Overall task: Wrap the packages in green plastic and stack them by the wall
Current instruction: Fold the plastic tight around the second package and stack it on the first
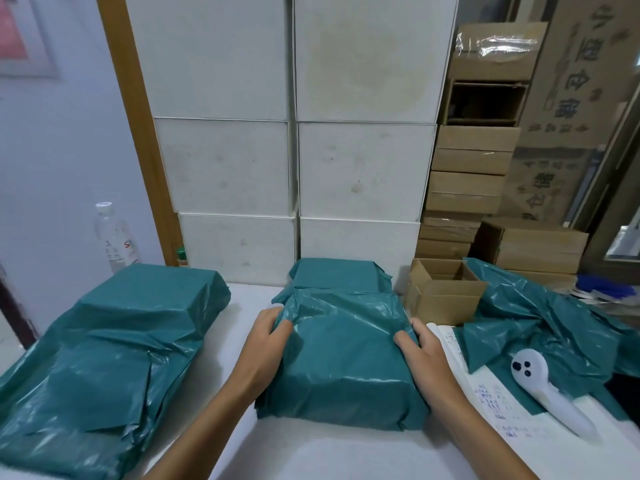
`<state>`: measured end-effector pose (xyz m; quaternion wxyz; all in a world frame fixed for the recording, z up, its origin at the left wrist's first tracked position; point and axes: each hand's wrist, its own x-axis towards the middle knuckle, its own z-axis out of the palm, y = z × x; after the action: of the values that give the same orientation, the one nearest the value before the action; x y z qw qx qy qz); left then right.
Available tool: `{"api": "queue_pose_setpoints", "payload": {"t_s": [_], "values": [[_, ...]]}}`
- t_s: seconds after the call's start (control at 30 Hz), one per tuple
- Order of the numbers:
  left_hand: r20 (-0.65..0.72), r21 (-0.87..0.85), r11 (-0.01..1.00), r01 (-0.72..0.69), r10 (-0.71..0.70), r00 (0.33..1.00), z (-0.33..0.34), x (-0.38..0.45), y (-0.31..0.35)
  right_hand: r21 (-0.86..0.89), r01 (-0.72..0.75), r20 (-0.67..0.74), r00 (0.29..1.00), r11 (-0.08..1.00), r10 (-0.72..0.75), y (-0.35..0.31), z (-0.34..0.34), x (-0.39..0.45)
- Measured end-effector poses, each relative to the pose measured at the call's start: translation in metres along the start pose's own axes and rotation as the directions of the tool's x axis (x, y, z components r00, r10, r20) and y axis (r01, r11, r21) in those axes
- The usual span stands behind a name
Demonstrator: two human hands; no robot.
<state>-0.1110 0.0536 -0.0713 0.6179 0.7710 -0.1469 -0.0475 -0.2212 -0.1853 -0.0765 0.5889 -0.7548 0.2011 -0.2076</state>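
Green plastic covers the package (341, 358) at the centre of the frame, lying on the white table (311, 452). Left hand (266, 344) presses against its left side, fingers bent and clamped on a loose fold of the plastic near the upper left corner. Right hand (420, 351) lies against the right side, fingers curled onto the top edge, gripping the wrap. Just behind it, touching, sits a second wrapped package (337, 273), close to the white boxes (294, 150) that fill the upper middle of the frame. At lower left lie more wrapped packages (104, 358), one behind another. A clear bottle (114, 237) stands at middle left by a wooden post (138, 133). Right of centre is an open carton (443, 289); loose green sheets (540, 327) spread across the right side, with a white handheld device (543, 386) on them and on a printed sheet (485, 393). Brown cartons (474, 168) are stacked at upper right.
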Motion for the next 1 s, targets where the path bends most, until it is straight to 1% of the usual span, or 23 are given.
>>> {"api": "queue_pose_setpoints", "payload": {"t_s": [0.07, 0.13, 0.2, 0.27, 0.37, 0.43, 0.5, 0.63, 0.73, 0.8, 0.83, 0.87, 0.9, 0.93, 0.97, 1.0], "values": [[0.051, -0.072, 0.997, 0.040, -0.036, 0.998, -0.002, -0.004, 0.005, -0.002, 0.019, 0.016, 1.000, 1.000, -0.019, -0.002, 0.000, -0.005], [0.072, -0.063, 0.995, 0.075, -0.070, 0.995, -0.005, -0.006, 0.006, 0.013, 0.014, 0.010, 1.000, 1.000, -0.014, -0.002, 0.000, -0.009], [0.059, -0.066, 0.990, 0.124, -0.120, 0.991, -0.004, -0.007, 0.005, -0.003, 0.010, 0.001, 1.000, 1.000, -0.010, -0.005, -0.001, -0.013], [0.017, -0.091, 0.982, 0.164, -0.163, 0.986, 0.000, -0.008, 0.004, -0.035, -0.001, -0.006, 1.000, 0.999, 0.001, -0.011, -0.001, -0.016], [-0.049, -0.066, 0.989, 0.133, -0.136, 0.989, 0.005, -0.011, 0.003, -0.058, -0.018, -0.017, 1.000, 0.998, 0.017, -0.017, 0.001, -0.015], [-0.065, -0.030, 0.995, 0.093, -0.095, 0.993, 0.007, -0.011, 0.003, -0.104, -0.023, -0.054, 0.998, 0.994, 0.018, -0.015, 0.003, -0.011], [-0.081, -0.016, 0.996, 0.083, -0.084, 0.993, 0.009, -0.008, 0.003, -0.141, -0.047, -0.108, 0.994, 0.989, 0.032, -0.009, 0.006, -0.004], [-0.123, -0.047, 0.989, 0.143, -0.148, 0.981, 0.011, -0.005, 0.001, -0.076, -0.096, -0.216, 0.973, 0.993, 0.077, 0.001, 0.016, 0.002], [-0.178, -0.035, 0.988, 0.149, -0.153, 0.972, 0.011, 0.000, -0.003, -0.036, -0.083, -0.218, 0.973, 0.996, 0.073, 0.003, 0.017, 0.004], [-0.180, 0.022, 0.990, 0.142, -0.136, 0.974, 0.011, 0.003, 0.000, -0.015, -0.098, -0.183, 0.979, 0.995, 0.093, 0.000, 0.015, 0.003], [-0.178, 0.086, 0.989, 0.120, -0.103, 0.979, 0.010, 0.004, 0.002, -0.021, -0.100, -0.163, 0.982, 0.995, 0.095, -0.002, 0.014, 0.003], [-0.185, 0.173, 0.983, 0.067, -0.034, 0.982, 0.010, 0.004, 0.004, -0.049, -0.081, -0.151, 0.986, 0.996, 0.072, -0.003, 0.013, 0.004], [-0.200, 0.286, 0.958, -0.007, 0.067, 0.977, 0.009, 0.003, 0.004, -0.090, -0.047, -0.152, 0.988, 0.995, 0.033, -0.004, 0.012, 0.005], [-0.204, 0.415, 0.904, -0.102, 0.202, 0.958, 0.008, 0.003, 0.004, -0.144, -0.010, -0.166, 0.986, 0.989, -0.014, -0.004, 0.012, 0.007], [-0.165, 0.549, 0.809, -0.209, 0.350, 0.922, 0.007, 0.005, 0.004, -0.202, 0.026, -0.177, 0.982, 0.979, -0.062, -0.003, 0.012, 0.009], [-0.073, 0.661, 0.680, -0.318, 0.479, 0.875, 0.006, 0.009, 0.005, -0.259, 0.057, -0.180, 0.978, 0.964, -0.106, -0.002, 0.012, 0.011]]}}
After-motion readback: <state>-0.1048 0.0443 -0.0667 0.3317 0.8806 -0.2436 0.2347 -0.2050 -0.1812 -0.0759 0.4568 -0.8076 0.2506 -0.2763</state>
